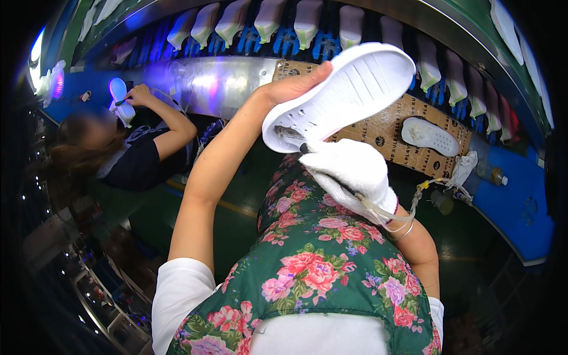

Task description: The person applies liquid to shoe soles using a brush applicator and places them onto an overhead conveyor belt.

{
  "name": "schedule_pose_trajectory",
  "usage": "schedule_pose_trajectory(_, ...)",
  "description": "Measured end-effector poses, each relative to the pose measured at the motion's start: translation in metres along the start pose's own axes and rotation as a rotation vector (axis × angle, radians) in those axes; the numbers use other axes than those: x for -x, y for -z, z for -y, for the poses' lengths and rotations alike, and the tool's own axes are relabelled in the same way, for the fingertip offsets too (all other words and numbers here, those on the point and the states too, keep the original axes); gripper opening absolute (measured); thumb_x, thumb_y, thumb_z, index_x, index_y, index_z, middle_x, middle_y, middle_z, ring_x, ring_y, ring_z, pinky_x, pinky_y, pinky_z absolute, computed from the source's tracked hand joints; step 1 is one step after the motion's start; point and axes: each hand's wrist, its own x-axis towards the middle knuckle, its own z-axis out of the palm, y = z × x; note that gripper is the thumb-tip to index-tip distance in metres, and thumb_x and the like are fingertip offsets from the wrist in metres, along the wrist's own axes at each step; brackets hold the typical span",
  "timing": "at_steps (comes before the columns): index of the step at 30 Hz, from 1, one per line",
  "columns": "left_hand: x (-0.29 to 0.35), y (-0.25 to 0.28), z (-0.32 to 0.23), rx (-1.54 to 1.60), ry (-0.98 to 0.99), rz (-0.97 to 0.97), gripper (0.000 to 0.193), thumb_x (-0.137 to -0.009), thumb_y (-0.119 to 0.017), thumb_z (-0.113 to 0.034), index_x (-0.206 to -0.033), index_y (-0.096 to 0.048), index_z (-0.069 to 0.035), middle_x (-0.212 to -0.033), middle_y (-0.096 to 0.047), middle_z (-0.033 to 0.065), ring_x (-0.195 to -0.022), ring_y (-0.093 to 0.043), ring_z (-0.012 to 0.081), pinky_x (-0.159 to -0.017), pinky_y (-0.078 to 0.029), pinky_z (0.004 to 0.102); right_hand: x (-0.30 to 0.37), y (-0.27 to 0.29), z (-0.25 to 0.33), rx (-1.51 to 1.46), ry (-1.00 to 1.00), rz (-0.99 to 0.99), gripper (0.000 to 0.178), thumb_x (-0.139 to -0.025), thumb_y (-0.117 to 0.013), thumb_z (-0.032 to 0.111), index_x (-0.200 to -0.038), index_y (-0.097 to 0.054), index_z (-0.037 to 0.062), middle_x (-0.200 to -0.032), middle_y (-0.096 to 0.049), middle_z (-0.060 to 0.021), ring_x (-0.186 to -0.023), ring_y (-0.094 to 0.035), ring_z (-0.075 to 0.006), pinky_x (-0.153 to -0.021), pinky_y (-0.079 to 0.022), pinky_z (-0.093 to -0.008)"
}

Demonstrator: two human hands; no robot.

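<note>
- White moulded shoe sole (355, 86), just above the centre of the frame: raised, toe end toward the upper right, heel end toward the lower left, inner side facing the camera.
- Bare left hand (296, 87): gripping the sole by its left edge, the thumb side lying along the rim.
- Right hand (349, 176), in a white knitted glove, at mid-frame below the heel: curled around a tool whose dark tip (304, 147) pokes out at the sole's near edge. Whether the tip touches the sole cannot be told.
- Clear tube (378, 211) running by the gloved wrist, probably the tool's feed line.
- Step in hand, as I judge it: working the heel end with the tool while the left hand presents the sole. A dark patch (289, 133) shows inside the heel; whether residue or a recess is unclear.
- What the next move calls for: a firm left grip, the heel angled toward the tip, and the tube kept off the sole.
- Second white sole (431, 136): lying unheld on printed cardboard (387, 125), right of centre.
- Co-worker (142, 160) at the upper left, well apart, handling another white piece (120, 97).
</note>
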Motion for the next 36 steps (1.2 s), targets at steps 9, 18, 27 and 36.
schedule_pose_trajectory(9, -0.010, -0.019, -0.014, -0.784, 0.192, -0.356, 0.094, -0.087, -0.044, -0.081, -0.142, -0.052, -0.004, -0.132, -0.058, 0.0282, -0.112, -0.066, 0.0347, -0.085, -0.058, 0.0447, 0.000, 0.002, 0.005, -0.339, -0.219, 0.035, 0.022, -0.079, -0.077, 0.003, -0.100, -0.076, 0.0087, -0.095, -0.075, -0.0091, -0.085, -0.072, -0.0236, -0.078, -0.056, -0.0335)
schedule_pose_trajectory(18, -0.012, -0.034, -0.031, -1.112, 0.301, -0.295, 0.109, -0.079, -0.041, -0.091, -0.142, -0.054, -0.003, -0.146, -0.048, 0.0277, -0.134, -0.050, 0.0370, -0.106, -0.045, 0.0437, 0.002, 0.003, -0.005, -0.397, -0.249, 0.010, 0.023, -0.080, -0.074, 0.001, -0.101, -0.073, 0.0091, -0.093, -0.073, -0.0101, -0.084, -0.072, -0.0270, -0.075, -0.058, -0.0343)
schedule_pose_trajectory(27, -0.015, -0.038, -0.042, -1.203, 0.252, -0.255, 0.106, -0.080, -0.037, -0.091, -0.150, -0.045, -0.011, -0.154, -0.040, 0.0226, -0.141, -0.041, 0.0383, -0.113, -0.038, 0.0436, 0.001, 0.009, -0.011, -0.123, -0.172, -0.006, 0.025, -0.076, -0.078, 0.003, -0.100, -0.074, 0.0099, -0.091, -0.073, -0.0115, -0.082, -0.072, -0.0279, -0.072, -0.057, -0.0361)
schedule_pose_trajectory(36, -0.020, -0.026, -0.035, -1.173, 0.229, -0.378, 0.104, -0.080, -0.039, -0.091, -0.147, -0.050, -0.012, -0.149, -0.047, 0.0221, -0.136, -0.048, 0.0368, -0.110, -0.040, 0.0427, 0.008, 0.001, 0.002, 0.021, -0.075, 0.033, 0.030, -0.076, -0.078, 0.003, -0.105, -0.074, 0.0098, -0.097, -0.074, -0.0120, -0.081, -0.071, -0.0287, -0.071, -0.057, -0.0360)
